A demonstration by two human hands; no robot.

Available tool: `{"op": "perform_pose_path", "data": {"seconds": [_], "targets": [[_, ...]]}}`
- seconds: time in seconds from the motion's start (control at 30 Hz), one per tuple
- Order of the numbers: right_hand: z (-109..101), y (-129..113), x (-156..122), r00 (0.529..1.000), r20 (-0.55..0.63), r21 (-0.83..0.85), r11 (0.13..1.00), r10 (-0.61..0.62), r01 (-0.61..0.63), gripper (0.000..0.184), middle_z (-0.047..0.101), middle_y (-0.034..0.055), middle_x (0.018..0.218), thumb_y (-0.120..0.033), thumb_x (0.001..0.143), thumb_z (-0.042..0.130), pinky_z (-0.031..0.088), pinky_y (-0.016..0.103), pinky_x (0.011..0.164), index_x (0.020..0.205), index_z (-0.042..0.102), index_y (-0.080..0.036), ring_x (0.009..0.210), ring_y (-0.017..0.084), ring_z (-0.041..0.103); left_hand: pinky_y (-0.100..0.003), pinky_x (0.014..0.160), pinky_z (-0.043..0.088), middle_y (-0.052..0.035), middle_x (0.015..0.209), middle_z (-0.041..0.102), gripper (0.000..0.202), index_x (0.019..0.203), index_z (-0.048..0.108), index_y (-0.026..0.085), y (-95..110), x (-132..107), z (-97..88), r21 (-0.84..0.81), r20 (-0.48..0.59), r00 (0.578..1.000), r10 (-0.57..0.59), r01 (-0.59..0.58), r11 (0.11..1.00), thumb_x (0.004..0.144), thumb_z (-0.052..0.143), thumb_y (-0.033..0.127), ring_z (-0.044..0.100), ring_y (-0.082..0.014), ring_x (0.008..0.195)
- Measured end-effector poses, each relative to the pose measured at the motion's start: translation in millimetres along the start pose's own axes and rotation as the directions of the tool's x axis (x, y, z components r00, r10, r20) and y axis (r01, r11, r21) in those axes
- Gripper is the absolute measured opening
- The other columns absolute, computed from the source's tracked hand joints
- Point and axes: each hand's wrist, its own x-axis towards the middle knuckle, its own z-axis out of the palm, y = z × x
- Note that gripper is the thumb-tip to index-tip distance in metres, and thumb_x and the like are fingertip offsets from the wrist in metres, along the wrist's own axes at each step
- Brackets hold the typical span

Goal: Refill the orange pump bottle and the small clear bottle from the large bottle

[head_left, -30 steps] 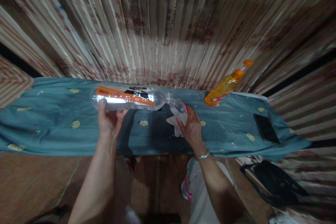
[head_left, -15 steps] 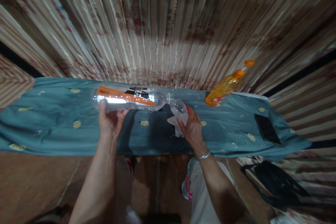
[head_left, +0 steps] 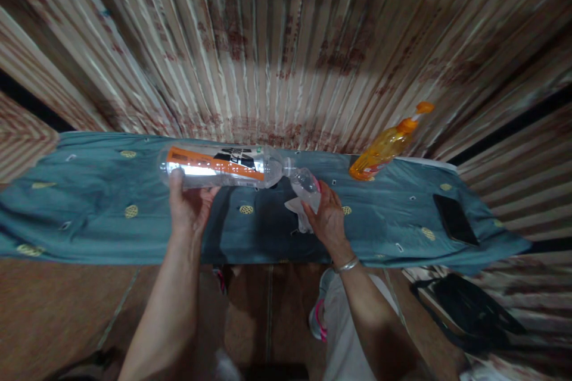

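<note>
My left hand [head_left: 191,205] grips a large clear plastic bottle [head_left: 271,168] near its base, thumb on the near side. The bottle lies sideways in the air with its neck to the right; its label [head_left: 201,165] is orange, silver and black. My right hand [head_left: 328,214] is closed on a small clear bottle [head_left: 304,183] with a pink part at the hand's end. The two bottle mouths meet or nearly meet; I cannot tell whether they touch. White tissue-like material [head_left: 297,211] hangs beneath the small bottle, by my right fingers.
A pump bottle of orange liquid [head_left: 382,152] stands on the teal cloth [head_left: 156,238] to the right. A black phone [head_left: 454,219] lies farther right. Striped curtains [head_left: 277,41] hang behind. A dark bag [head_left: 473,309] is below at the right.
The large bottle has turned slightly about its length, so its label shows a little differently. Both hands otherwise keep their grips and places.
</note>
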Motion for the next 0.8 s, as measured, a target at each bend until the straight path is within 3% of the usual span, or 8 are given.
{"op": "perform_pose_path", "data": {"seconds": [0.33,0.6,0.8], "targets": [[0.0,-0.4,-0.3,1.0,0.01,-0.011,1.0,0.015,-0.015,0.064,0.066,0.0277,0.133,-0.05,0.102,0.053,0.055,0.058,0.107,0.147,0.047,-0.005,0.122,0.037,0.063,-0.036,0.09,0.064,-0.0072,0.093,0.076,0.027,0.107,0.071,0.017,-2.2,-1.4,2.2,-0.009,0.017,1.0,0.016,-0.016,1.0,0.09,0.071,0.038,0.075,-0.0216,0.087],[0.9,0.7,-0.1,0.999,0.029,-0.008,0.999,0.031,-0.031,0.066,0.066,0.028,0.132,-0.05,0.101,0.055,0.054,0.059,0.107,0.148,0.045,-0.004,0.123,0.037,0.063,-0.042,0.094,0.063,-0.0108,0.106,0.077,0.031,0.107,0.07,0.02,-3.7,-0.8,-2.4,0.058,0.057,0.998,0.029,-0.032,0.998,0.085,0.075,0.042,0.07,-0.029,0.113],[-0.5,-1.1,0.6,0.999,0.025,-0.002,0.999,0.045,-0.045,0.063,0.066,0.0258,0.133,-0.049,0.102,0.054,0.054,0.059,0.107,0.148,0.046,-0.008,0.123,0.036,0.064,-0.041,0.097,0.061,-0.0111,0.103,0.077,0.033,0.103,0.071,0.018,-5.4,-0.8,-1.0,0.051,0.04,0.998,0.045,-0.047,0.998,0.082,0.077,0.042,0.073,-0.0268,0.105]]}}
